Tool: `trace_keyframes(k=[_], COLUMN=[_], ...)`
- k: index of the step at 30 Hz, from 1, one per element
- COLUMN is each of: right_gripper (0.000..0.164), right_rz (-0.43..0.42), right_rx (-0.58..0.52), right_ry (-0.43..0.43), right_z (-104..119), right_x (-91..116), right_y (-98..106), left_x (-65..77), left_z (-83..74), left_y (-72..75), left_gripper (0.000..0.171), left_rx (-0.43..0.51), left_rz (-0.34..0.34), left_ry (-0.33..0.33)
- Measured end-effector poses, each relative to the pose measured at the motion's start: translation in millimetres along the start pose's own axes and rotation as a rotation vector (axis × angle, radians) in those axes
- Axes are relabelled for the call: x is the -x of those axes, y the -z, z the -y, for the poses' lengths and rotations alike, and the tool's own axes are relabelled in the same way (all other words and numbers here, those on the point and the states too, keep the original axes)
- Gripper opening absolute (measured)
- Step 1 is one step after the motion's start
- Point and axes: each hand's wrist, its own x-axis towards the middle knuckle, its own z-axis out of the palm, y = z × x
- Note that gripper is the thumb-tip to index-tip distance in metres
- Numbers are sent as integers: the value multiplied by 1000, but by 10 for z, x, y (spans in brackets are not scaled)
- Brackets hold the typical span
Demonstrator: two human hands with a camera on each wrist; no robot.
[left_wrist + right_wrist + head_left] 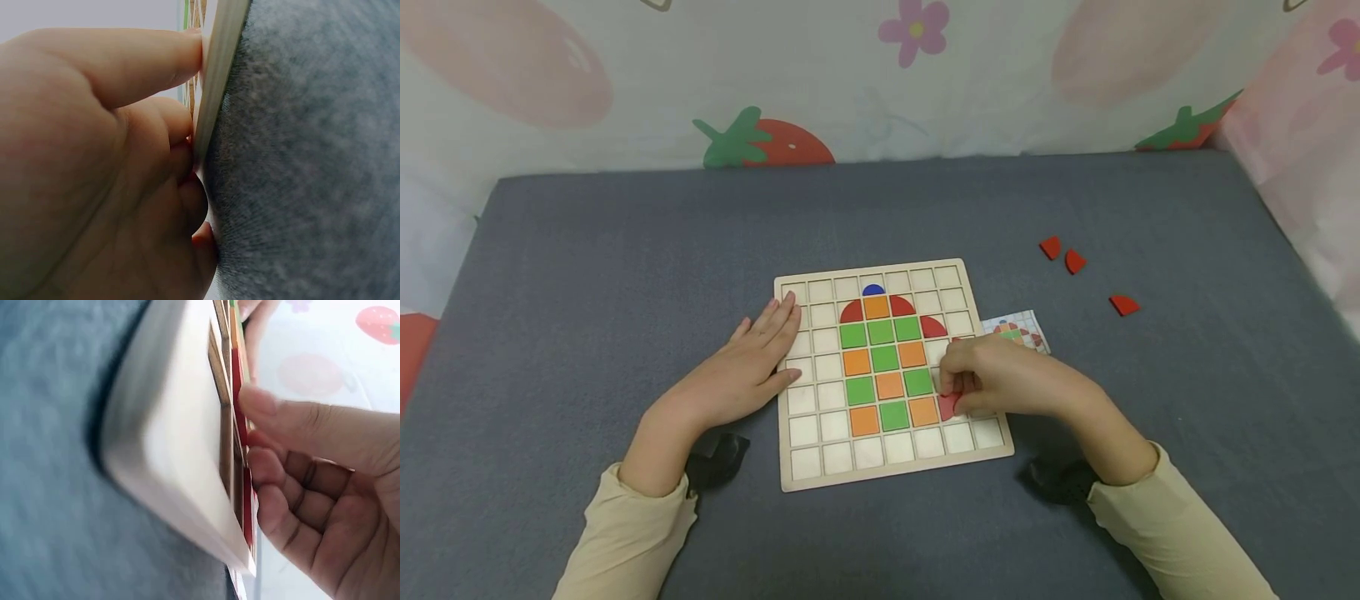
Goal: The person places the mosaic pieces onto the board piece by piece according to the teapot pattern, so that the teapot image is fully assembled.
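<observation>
A square wooden grid board (895, 472) lies on the table with orange, green, red and blue flat pieces in its cells. My left hand (741, 362) rests along the board's left edge, fingers extended and thumb on the rim. In the left wrist view its fingertips meet the board's side. Over the board's right side, my right hand (1011, 375) pinches a red quarter-circle piece (948, 407) at a cell beside an orange square (923, 410). In the right wrist view the thumb tip is on the red piece (238, 387), the other fingers curled. The hand hides some cells.
A small printed pattern card (1028, 320) lies partly under the board's right edge. Three loose red quarter-circle pieces (1124, 305) lie on the grey cloth to the right. A patterned curtain (985, 83) hangs behind the table.
</observation>
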Motion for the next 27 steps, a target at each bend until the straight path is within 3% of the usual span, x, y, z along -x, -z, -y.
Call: trace_keyframes(k=[6, 13, 20, 27], right_gripper=[17, 13, 15, 26], right_rz=[-134, -282, -410, -456], right_rx=[-44, -26, -115, -159], right_ry=[-62, -239, -482, -604], right_z=[-156, -362, -625, -840], right_x=[185, 490, 716, 908], right_y=[260, 589, 723, 798], left_x=[-5, -13, -3, -1], left_z=[6, 12, 6, 4], left_y=[-6, -17, -21, -12], left_gripper=[69, 70, 70, 70], left_rx=[-7, -13, 2, 2], left_rz=[0, 5, 7, 5], left_ry=[0, 9, 13, 9])
